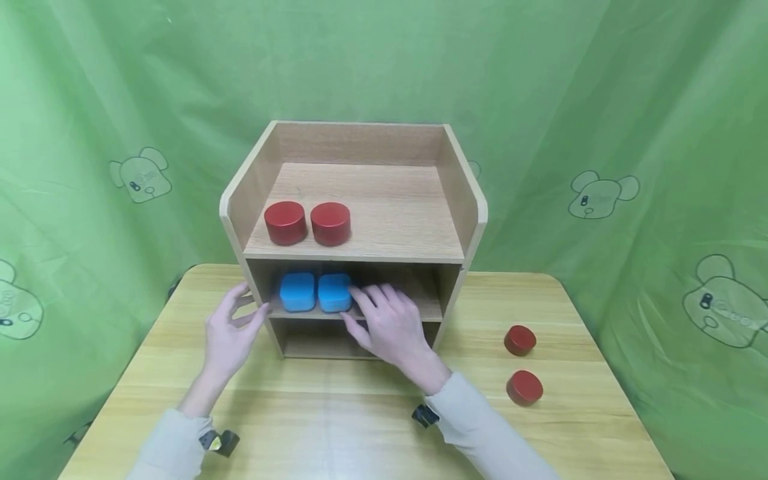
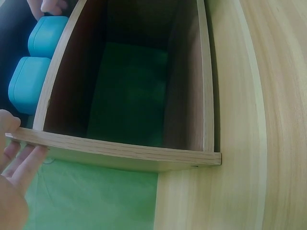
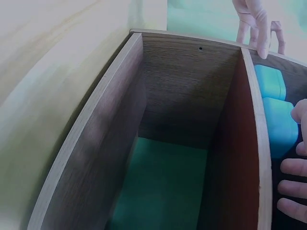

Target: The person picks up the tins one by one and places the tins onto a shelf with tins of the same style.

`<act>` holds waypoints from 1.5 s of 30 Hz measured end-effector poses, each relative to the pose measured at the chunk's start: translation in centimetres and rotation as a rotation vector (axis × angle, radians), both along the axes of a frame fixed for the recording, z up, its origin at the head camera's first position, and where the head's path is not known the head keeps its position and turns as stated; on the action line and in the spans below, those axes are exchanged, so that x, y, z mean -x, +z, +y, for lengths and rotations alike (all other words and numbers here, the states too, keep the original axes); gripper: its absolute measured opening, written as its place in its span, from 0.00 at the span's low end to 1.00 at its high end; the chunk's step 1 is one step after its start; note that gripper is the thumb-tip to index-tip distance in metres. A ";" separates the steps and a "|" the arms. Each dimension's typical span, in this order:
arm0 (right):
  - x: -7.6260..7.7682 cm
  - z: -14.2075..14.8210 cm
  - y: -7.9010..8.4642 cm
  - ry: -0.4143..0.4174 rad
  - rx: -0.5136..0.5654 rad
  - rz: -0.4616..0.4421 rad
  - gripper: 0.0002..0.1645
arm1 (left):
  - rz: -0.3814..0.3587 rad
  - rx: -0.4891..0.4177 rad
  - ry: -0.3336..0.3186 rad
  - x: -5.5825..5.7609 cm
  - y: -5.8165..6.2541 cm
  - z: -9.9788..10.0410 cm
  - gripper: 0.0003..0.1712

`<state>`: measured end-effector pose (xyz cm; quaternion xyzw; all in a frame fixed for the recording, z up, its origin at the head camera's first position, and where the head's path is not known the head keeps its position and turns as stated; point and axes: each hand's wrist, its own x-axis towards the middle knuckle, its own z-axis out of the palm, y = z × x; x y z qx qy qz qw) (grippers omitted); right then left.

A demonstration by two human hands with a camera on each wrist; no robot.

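Two blue rounded square boxes, a left one (image 1: 297, 293) and a right one (image 1: 335, 293), sit side by side at the left of the wooden shelf unit's (image 1: 360, 258) middle level. My left hand (image 1: 230, 335) pinches the unit's left side panel, thumb inside and fingers outside; the left wrist view shows those fingers (image 2: 29, 165) against the panel. At the right box's right side is my right hand (image 1: 393, 327), fingers spread and loosely bent. One fingertip touches or nearly touches that box, and the thumb lies near its lower front corner.
Two red round tins, one at left (image 1: 286, 223) and one beside it (image 1: 331, 224), stand on the top level. Two more red tins, one farther (image 1: 520, 340) and one nearer (image 1: 525, 387), lie on the table (image 1: 576, 427) at right. A green curtain (image 1: 384, 60) hangs behind.
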<state>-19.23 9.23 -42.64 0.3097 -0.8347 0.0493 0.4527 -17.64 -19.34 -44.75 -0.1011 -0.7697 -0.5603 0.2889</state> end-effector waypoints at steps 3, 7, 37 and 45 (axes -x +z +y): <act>-0.7 0.5 0.1 0.008 0.006 -0.003 0.26 | -0.006 -0.002 0.001 0.0 0.0 0.0 0.27; -1.6 1.4 0.1 0.022 0.029 0.005 0.25 | -0.011 -0.004 0.002 0.0 0.0 0.0 0.27; -7.1 13.1 -3.2 0.092 -0.034 -0.171 0.35 | -0.016 -0.024 -0.009 -0.2 0.1 -0.1 0.28; -7.6 16.9 -4.3 0.064 -0.051 -0.229 0.36 | -0.025 -0.016 -0.006 -0.1 0.1 0.0 0.28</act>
